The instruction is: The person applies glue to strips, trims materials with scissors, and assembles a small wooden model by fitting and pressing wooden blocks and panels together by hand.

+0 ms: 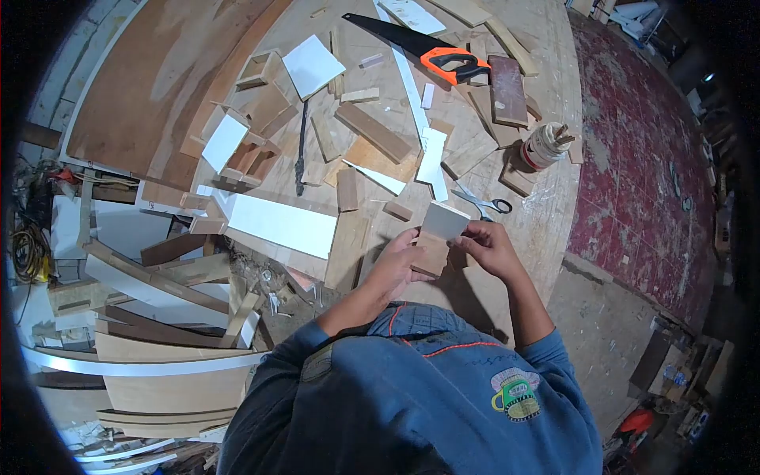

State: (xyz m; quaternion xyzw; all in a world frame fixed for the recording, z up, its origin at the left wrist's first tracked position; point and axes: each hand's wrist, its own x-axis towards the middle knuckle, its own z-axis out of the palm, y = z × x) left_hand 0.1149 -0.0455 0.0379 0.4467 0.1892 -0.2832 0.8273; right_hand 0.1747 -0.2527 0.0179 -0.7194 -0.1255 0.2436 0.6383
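Near the table's front edge, my left hand (396, 265) is closed on a small brown wooden block (430, 255). A pale, whitish square piece (445, 221) stands against the block's far end. My right hand (485, 244) pinches the right edge of this pale piece between thumb and fingers. Just beyond my hands lie scissors (484, 203) with dark handles and, to the left, a small wood offcut (397, 210). Whether the pale piece and the block are joined cannot be made out.
On the wooden table (546, 237) lie a saw (451, 63) with an orange handle, a jar (545, 147), a long white board (281, 226), a brown block (372, 132) and small wooden boxes (257, 158). Stacked boards (158, 317) fill the lower left.
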